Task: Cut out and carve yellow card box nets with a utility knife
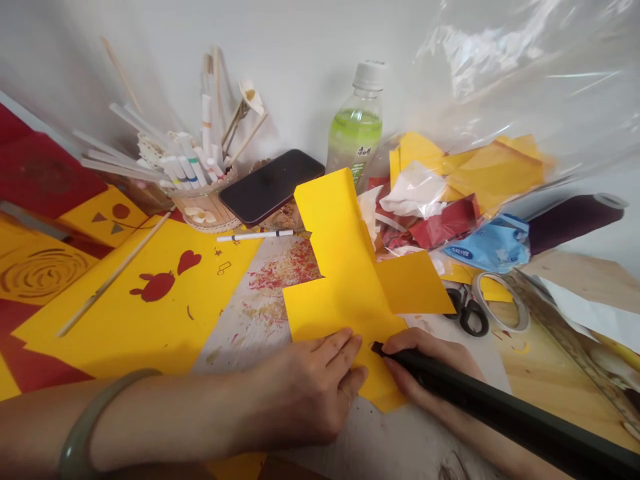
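A folded yellow paper sheet (340, 267) with notched, cut edges lies on the table before me. My left hand (323, 380) presses down on its lower part, with the fingers stretched out flat. Close by on the right, my right hand (430, 360) pinches a long black pen-like tool (480, 393) near its tip. That tip touches or hovers just over the paper; its exact kind is unclear. The tool hides much of the right hand. Beyond the paper's right edge lie black-handled scissors (473, 317) and a roll of tape (520, 307).
A basket (207, 207) of markers and sticks stands back left, beside a black phone (273, 185) and a green drink bottle (356, 127). Paper scraps in a clear plastic bag (500, 167) and a blue packet (493, 243) sit back right. Yellow sheets (125, 320) with red cut-outs lie left.
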{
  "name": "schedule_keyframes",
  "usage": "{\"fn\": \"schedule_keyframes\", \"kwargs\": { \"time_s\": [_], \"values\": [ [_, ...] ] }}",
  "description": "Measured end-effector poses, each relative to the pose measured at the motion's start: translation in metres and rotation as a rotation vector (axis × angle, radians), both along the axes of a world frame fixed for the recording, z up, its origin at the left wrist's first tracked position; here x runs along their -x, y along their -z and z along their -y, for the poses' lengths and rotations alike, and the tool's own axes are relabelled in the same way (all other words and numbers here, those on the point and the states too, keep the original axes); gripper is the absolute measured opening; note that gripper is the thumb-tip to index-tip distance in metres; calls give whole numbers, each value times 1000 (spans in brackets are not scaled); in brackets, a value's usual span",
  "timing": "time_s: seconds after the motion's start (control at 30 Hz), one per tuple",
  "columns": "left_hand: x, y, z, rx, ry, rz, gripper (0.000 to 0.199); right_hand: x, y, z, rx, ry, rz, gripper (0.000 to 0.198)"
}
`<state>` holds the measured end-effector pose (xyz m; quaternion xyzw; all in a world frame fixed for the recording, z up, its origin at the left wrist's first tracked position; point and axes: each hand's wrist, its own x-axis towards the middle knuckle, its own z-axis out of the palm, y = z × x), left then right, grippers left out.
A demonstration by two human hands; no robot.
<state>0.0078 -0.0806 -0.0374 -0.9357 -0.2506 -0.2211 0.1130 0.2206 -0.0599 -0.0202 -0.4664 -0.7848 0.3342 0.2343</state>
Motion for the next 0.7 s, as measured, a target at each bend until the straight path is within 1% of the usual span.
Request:
{"fn": "schedule_keyframes", "kwargs": {
  "time_s": [0.13,0.27,0.5,0.63,0.7],
  "values": [
    [0,0,0,-25,5,1,22,0,0,0,-42,-23,-5,7],
    [0,0,-1,-37,8,-3,21,1,3,1,-114,-42,4,9],
    [1,-2,1,-41,-5,-14,21,5,15,7,-386,-66,15,12],
    [1,-2,1,-46,-8,-14,23,4,15,8,-408,-104,45,15],
    [1,-2,1,-43,-11,-11,23,3,15,9,-409,-54,34,15]
  ]
}}
